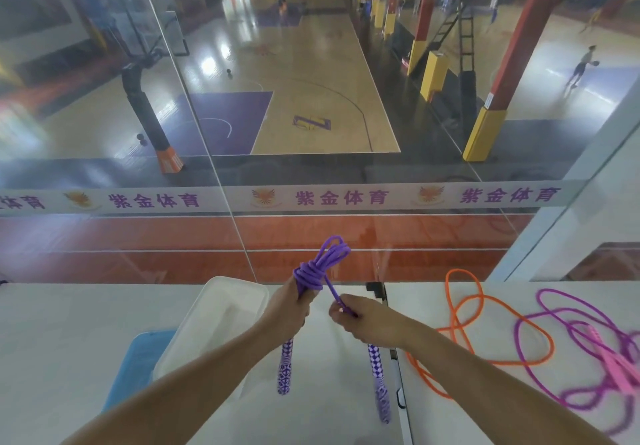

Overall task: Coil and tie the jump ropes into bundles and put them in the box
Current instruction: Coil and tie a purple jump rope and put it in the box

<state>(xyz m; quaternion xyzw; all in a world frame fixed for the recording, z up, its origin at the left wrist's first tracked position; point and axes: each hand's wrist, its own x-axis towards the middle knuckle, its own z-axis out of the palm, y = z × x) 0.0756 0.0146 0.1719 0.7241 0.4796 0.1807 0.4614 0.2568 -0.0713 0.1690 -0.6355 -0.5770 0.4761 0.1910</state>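
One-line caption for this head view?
Left hand grips the coiled purple rope; right hand pinches its tail, white box waiting.

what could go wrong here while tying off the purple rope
1. The right hand pinches only a short strand of the purple jump rope; if it slips, the wraps in the left hand could loosen.
2. Both handles dangle free and may swing.
3. The white box sits behind the left forearm, so it could get bumped.
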